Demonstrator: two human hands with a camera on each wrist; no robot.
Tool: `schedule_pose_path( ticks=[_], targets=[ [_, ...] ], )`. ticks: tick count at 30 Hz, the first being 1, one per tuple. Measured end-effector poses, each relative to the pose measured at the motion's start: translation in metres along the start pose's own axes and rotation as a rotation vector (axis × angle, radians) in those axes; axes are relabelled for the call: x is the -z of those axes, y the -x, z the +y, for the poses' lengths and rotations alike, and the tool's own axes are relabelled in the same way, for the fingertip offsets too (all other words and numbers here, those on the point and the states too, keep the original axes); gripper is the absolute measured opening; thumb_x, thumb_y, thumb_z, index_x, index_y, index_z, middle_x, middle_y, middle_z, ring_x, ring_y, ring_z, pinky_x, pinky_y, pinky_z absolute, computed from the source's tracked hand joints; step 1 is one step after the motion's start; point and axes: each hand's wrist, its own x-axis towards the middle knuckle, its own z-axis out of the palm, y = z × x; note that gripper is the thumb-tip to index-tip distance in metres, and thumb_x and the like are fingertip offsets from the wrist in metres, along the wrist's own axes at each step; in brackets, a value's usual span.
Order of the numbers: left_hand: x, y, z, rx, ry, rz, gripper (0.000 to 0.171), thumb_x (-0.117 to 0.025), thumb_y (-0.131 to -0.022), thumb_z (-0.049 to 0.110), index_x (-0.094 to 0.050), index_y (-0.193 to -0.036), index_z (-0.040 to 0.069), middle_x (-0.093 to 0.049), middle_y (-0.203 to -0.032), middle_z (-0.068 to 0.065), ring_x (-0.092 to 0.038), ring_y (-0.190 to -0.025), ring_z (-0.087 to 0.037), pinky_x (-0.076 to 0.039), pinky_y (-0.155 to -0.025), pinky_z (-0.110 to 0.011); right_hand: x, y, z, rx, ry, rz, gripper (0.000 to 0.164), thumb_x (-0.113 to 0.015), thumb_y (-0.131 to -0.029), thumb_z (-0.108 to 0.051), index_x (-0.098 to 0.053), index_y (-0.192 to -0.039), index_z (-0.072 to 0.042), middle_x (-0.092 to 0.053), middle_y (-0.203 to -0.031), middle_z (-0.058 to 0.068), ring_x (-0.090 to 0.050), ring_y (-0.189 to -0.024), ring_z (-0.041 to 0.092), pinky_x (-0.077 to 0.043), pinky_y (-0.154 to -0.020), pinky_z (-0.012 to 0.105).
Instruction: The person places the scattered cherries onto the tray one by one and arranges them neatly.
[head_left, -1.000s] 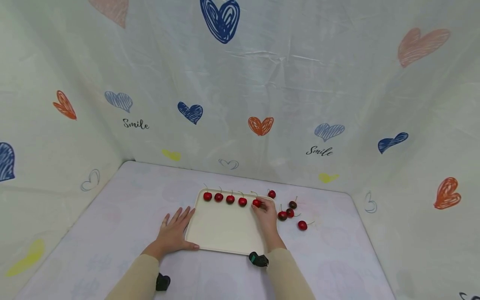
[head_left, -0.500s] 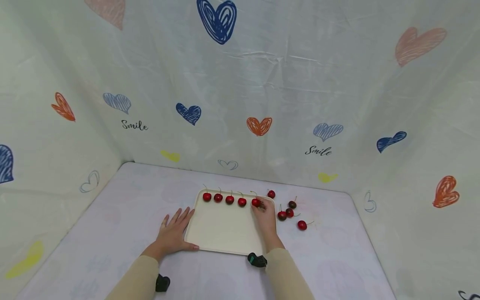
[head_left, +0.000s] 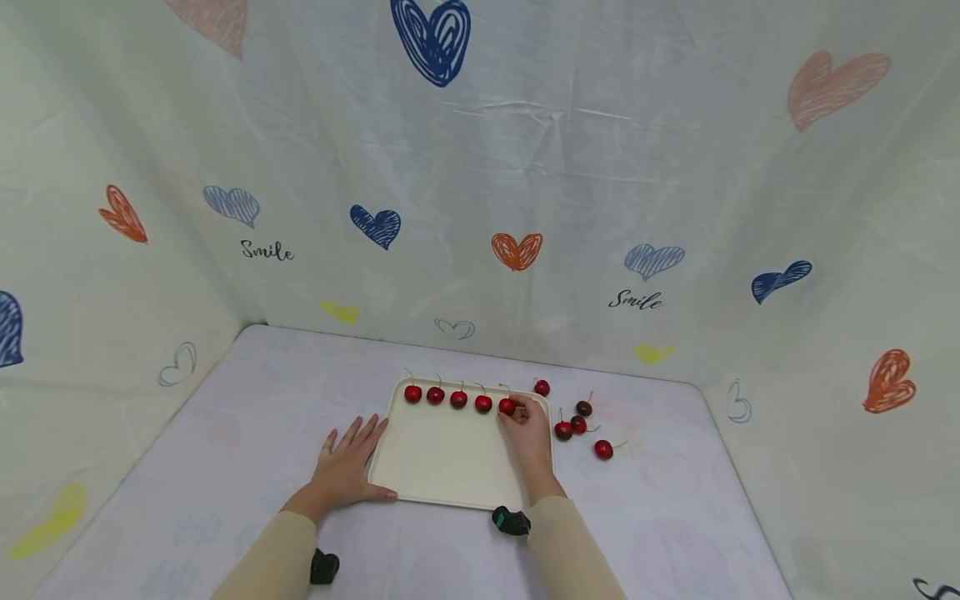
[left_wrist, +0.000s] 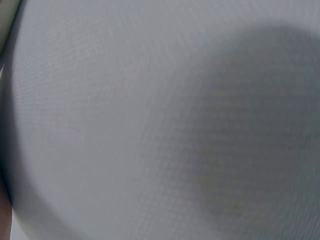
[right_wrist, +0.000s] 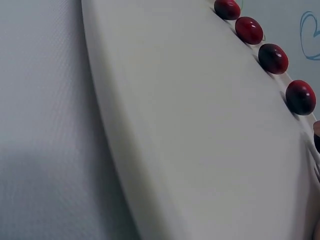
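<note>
A cream rectangular tray [head_left: 457, 467] lies on the white-covered table. Along its far edge runs a row of red cherries with stems, among them the leftmost cherry [head_left: 412, 394] and a darker one [head_left: 483, 404]. My right hand [head_left: 527, 433] pinches a cherry [head_left: 507, 407] at the right end of this row, close over the tray. My left hand [head_left: 348, 467] rests with spread fingers at the tray's left side, its thumb along the near left corner. In the right wrist view the row of cherries [right_wrist: 301, 97] shows at the upper right, with the pinching fingertips mostly cut off.
Right of the tray lie several loose cherries, including one by the far corner [head_left: 542, 387] and one farthest right [head_left: 603, 450]. A curtain [head_left: 570, 183] printed with hearts hangs behind the table. Dark wrist cameras [head_left: 512, 522] sit at both sleeves.
My right hand has shifted slightly left with its cherry, toward the neighbouring cherry in the row. The left hand stays in place at the tray.
</note>
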Motion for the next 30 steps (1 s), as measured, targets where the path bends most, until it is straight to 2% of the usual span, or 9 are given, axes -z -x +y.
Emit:
schedule_pose_path(
  ticks=[8,17,25,30],
  targets=[
    [-0.0020,-0.0003,-0.0020,-0.002,-0.001,0.010,0.124,-0.079,-0.058,0.070,-0.030,-0.152,0.004,-0.026,-0.157,-0.020,-0.016,-0.143,-0.043,-0.003,-0.109,-0.068,-0.0018,0.0005,-0.0004,0.045,0.035,0.015,0.035,-0.078,-0.080,-0.001,-0.068,-0.114,-0.003,-0.056,-0.089,0.005,-0.050,-0.074,0.016,-0.045,-0.064,0.025],
    [-0.0003,-0.0006,-0.0016,0.002,-0.016,0.003,0.124,-0.080,-0.059,0.069,-0.029,-0.152,0.004,-0.026,-0.157,-0.020,-0.016,-0.144,-0.043,-0.004,-0.109,-0.068,-0.0031,0.0007,-0.0010,0.052,0.092,0.017,0.036,-0.078,-0.082,-0.004,-0.069,-0.116,-0.005,-0.057,-0.092,0.006,-0.051,-0.073,0.016,-0.046,-0.063,0.026],
    [0.0030,0.0004,0.0011,0.000,-0.017,0.007,0.123,-0.080,-0.059,0.067,-0.030,-0.152,0.003,-0.027,-0.156,-0.020,-0.017,-0.143,-0.043,-0.005,-0.109,-0.068,-0.0048,0.0008,-0.0011,0.036,0.099,0.019,0.037,-0.078,-0.082,-0.006,-0.068,-0.118,-0.006,-0.058,-0.095,0.006,-0.052,-0.075,0.016,-0.046,-0.064,0.026],
    [0.0037,0.0005,0.0011,0.003,-0.014,0.001,0.123,-0.080,-0.060,0.067,-0.030,-0.152,0.003,-0.026,-0.157,-0.020,-0.016,-0.144,-0.043,-0.005,-0.109,-0.068,-0.0058,0.0001,-0.0004,0.054,0.103,0.026,0.037,-0.078,-0.081,-0.004,-0.068,-0.117,-0.005,-0.058,-0.094,0.006,-0.052,-0.074,0.016,-0.046,-0.063,0.026]
  ],
)
